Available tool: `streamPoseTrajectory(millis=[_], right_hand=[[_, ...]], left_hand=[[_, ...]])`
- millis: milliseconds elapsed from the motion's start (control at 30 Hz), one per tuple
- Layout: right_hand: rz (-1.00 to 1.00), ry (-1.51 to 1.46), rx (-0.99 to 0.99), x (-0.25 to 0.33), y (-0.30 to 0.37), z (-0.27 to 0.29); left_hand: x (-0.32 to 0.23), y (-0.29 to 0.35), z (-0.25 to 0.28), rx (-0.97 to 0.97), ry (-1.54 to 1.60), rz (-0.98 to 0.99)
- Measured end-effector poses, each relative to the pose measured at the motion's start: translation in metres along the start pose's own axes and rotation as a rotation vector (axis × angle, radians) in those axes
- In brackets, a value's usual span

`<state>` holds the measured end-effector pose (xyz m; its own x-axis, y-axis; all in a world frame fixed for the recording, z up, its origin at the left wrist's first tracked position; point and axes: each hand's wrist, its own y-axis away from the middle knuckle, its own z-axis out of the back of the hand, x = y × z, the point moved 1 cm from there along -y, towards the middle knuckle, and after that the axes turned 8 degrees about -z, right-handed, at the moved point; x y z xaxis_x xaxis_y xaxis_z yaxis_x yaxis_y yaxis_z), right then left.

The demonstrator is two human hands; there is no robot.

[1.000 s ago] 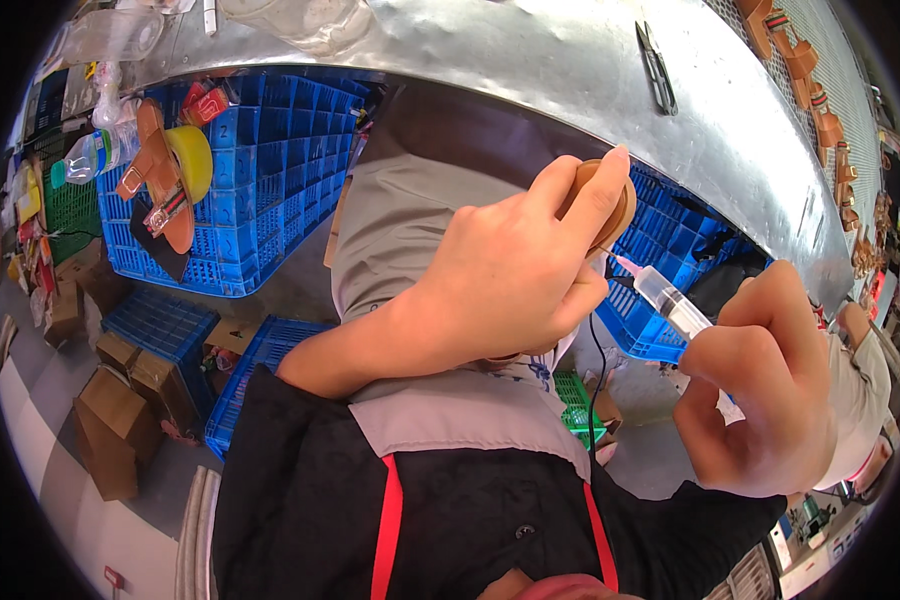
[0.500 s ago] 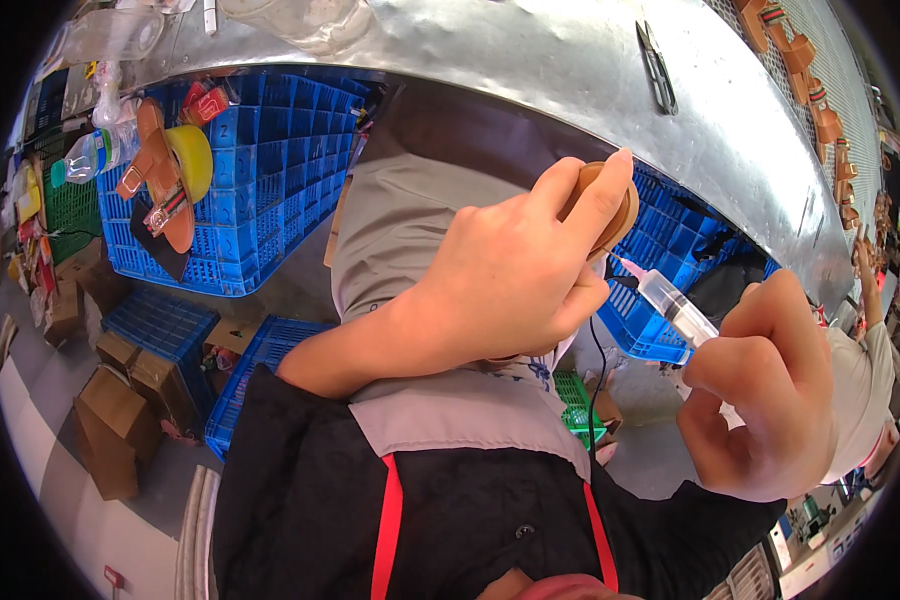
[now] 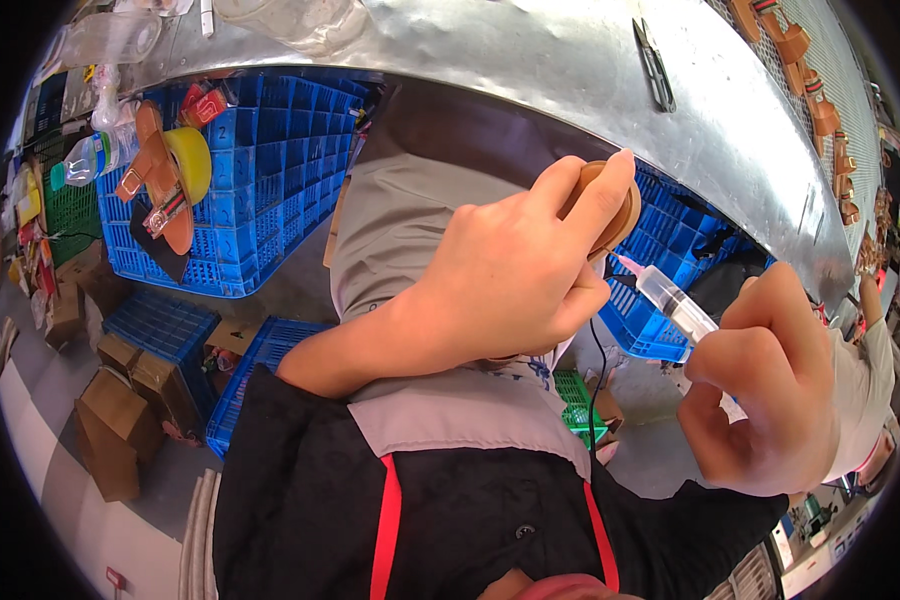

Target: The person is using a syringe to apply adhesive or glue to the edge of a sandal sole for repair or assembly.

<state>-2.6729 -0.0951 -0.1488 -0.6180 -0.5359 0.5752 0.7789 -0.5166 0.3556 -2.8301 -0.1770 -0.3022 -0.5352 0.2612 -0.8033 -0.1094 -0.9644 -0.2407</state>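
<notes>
My left hand [image 3: 505,265] is closed around a brown shoe piece [image 3: 626,212], which looks like part of a sandal; its rounded edge shows past my fingers and the rest is hidden. A clear syringe [image 3: 676,303] with a pink needle hub is gripped in my right hand [image 3: 770,385], fingers curled round its barrel and the plunger end out of sight. Its thin tip points at the lower rim of the shoe piece, touching it or very close.
A metal-topped table [image 3: 530,60] runs across the far side, with thread snips [image 3: 655,68] lying on it. On the left, a brown sandal [image 3: 162,180] and a yellow tape roll [image 3: 190,165] rest on a blue crate [image 3: 235,220]. Sandals [image 3: 820,110] line a mesh surface at right; another person [image 3: 865,390] is beyond.
My right hand and the syringe have shifted very slightly; the tip stays at the shoe piece's rim. My left hand holds the same pose. The person at right has moved an arm.
</notes>
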Motion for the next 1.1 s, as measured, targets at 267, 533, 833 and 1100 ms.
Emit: streamPoseTrajectory(millis=[267, 533, 833, 1100], right_hand=[[0.005, 0.023, 0.007, 0.003, 0.003, 0.004], [-0.006, 0.034, -0.019, 0.007, 0.003, 0.005], [0.039, -0.008, 0.003, 0.003, 0.000, 0.006], [0.063, -0.045, 0.033, -0.004, 0.000, 0.006]], left_hand=[[-0.002, 0.000, 0.001, -0.009, 0.007, -0.009], [-0.001, 0.000, 0.001, -0.012, 0.033, -0.011], [0.007, -0.003, 0.007, 0.029, 0.087, 0.004], [0.021, -0.006, 0.010, 0.120, 0.164, -0.056]])
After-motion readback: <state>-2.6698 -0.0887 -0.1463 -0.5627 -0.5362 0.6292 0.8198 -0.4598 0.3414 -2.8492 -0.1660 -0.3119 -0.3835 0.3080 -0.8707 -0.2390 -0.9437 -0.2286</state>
